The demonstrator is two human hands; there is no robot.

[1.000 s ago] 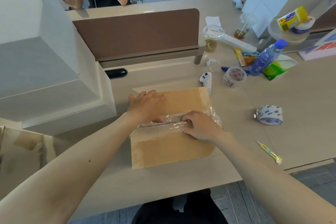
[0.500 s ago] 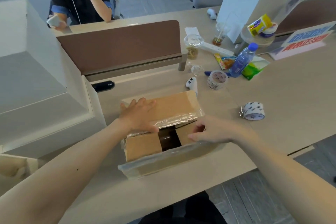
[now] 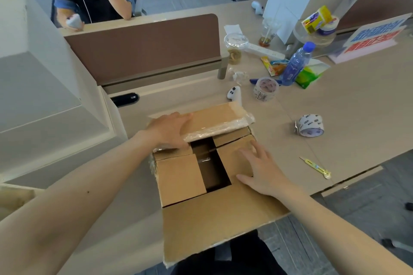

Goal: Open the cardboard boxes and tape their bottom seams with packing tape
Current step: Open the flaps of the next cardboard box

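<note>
I see the brown cardboard box at the near edge of the pale worktop, outer flaps open, crumpled clear tape along the far one. My left hand lies flat on that flap, and my right hand rests spread on an inner flap. I cannot tell what is inside the box.

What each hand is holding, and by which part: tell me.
Neither hand grips anything. The left hand lies flat on the far flap of the cardboard box; the right hand rests open-fingered on its right inner flap.
</note>
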